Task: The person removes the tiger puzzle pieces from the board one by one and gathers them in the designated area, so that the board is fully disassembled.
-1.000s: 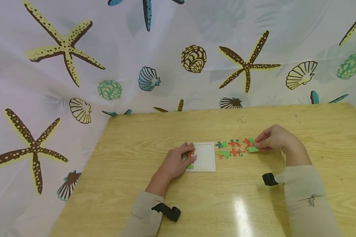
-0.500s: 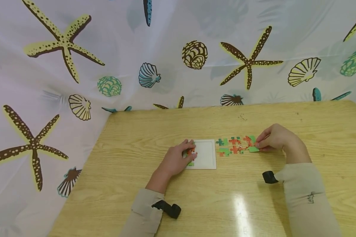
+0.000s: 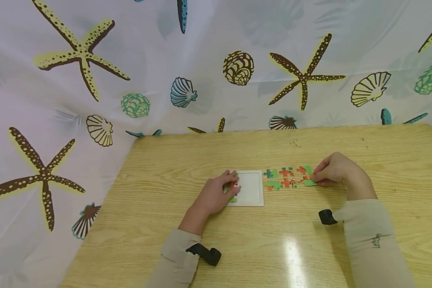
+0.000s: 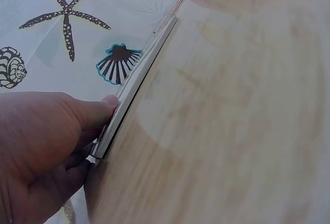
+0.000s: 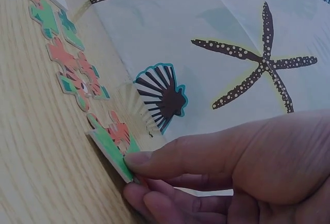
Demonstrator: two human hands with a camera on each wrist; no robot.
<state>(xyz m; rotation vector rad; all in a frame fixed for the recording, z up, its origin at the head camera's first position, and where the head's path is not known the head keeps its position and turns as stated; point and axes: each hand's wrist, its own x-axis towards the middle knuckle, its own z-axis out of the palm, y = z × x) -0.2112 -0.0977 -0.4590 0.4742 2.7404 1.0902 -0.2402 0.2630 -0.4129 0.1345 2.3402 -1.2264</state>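
My left hand holds the left end of a white puzzle tray, thumb on top, as the left wrist view also shows. A strip of tiger-picture puzzle pieces fills the tray's left side, partly hidden by the fingers. My right hand pinches a green and orange jigsaw piece between thumb and fingers. Its outer edge is slightly raised in the right wrist view. Just behind it lies another orange and green piece. Other pieces lie in two rows between tray and right hand.
The wooden table extends around the tray and pieces. A white cloth printed with starfish and shells hangs behind and to the left. Black wrist mounts sit on both sleeves.
The pinched piece has turned a little and tipped lower beside its neighbour, showing more orange. My left hand keeps its place on the tray; the head view has shifted slightly.
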